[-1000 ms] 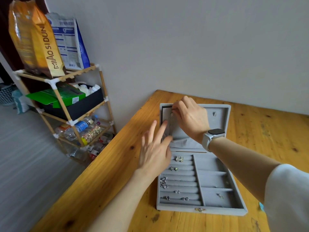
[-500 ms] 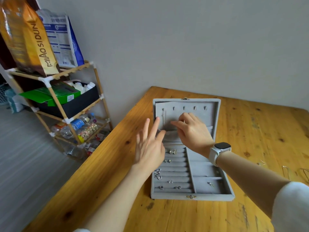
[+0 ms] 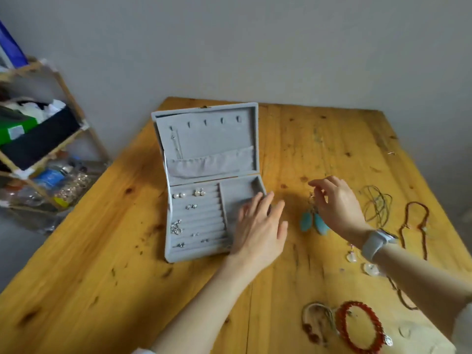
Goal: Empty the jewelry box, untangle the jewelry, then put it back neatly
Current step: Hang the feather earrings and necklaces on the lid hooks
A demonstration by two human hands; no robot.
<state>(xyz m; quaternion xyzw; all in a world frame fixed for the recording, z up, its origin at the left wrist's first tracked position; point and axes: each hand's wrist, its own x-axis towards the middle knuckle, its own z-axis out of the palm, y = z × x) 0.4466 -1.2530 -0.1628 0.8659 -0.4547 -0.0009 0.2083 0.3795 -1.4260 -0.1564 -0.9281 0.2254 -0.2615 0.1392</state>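
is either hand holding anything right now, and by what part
The right hand pinches the turquoise drop earrings by their hooks at the top, stones hanging. The left hand rests flat on the jewelry box, holding nothing.

A wooden table [image 3: 97,290] with dark knots stands against a plain grey wall [image 3: 255,47]. To its left is a wooden rack [image 3: 69,90] with white joints; one shelf holds a green box [image 3: 18,127] beside a black bin [image 3: 40,139], and the shelf below carries plastic bottles [image 3: 51,176], blurred. Grey floor [image 3: 15,251] shows beneath.
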